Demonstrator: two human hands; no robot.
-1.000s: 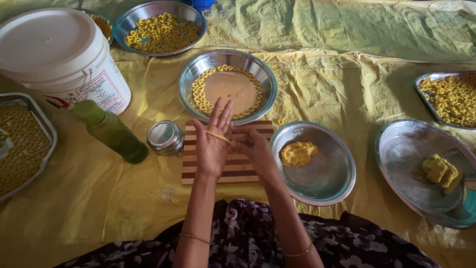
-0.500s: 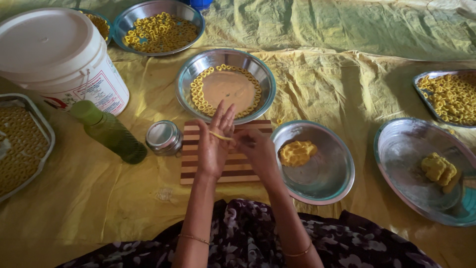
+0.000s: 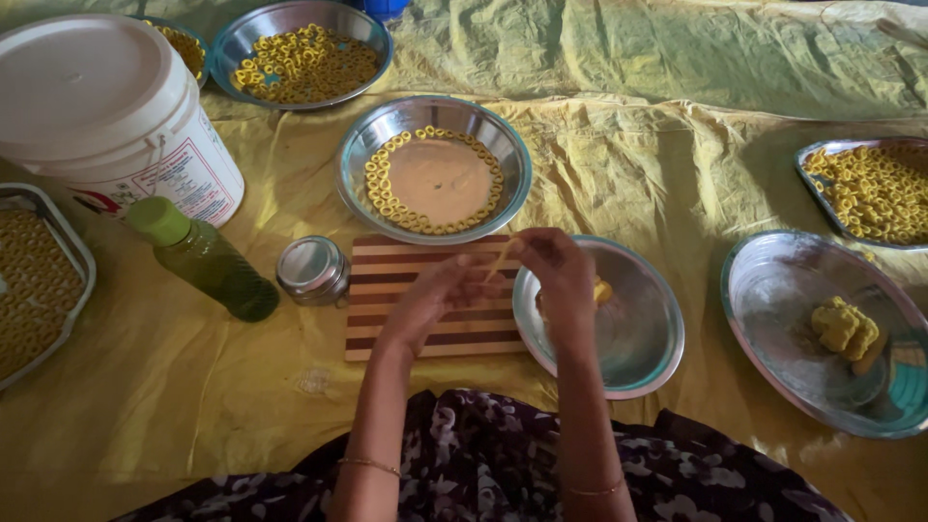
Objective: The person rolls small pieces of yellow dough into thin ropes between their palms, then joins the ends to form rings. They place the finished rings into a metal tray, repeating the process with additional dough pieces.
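Observation:
My left hand (image 3: 432, 295) and my right hand (image 3: 556, 275) meet above a striped wooden board (image 3: 387, 319). Between their fingertips they hold a thin strip of yellow dough (image 3: 499, 260). Just behind the board stands a steel bowl (image 3: 358, 155) with small dough rings laid around its inner edge. Under my right hand sits a steel plate (image 3: 633, 338) with a lump of yellow dough (image 3: 603, 290), mostly hidden by the hand.
A white lidded bucket (image 3: 97, 106), a green bottle (image 3: 203, 256) and a small steel tin (image 3: 311, 269) stand to the left. Trays and bowls of dough rings (image 3: 304, 60) lie at the left, back and right. A steel plate with dough (image 3: 843, 327) is at right. Yellow sheeting covers the floor.
My palms were pressed together over the board with the dough strip between them. Now they have parted and the fingertips hold the strip, with my right hand shifted over the steel plate.

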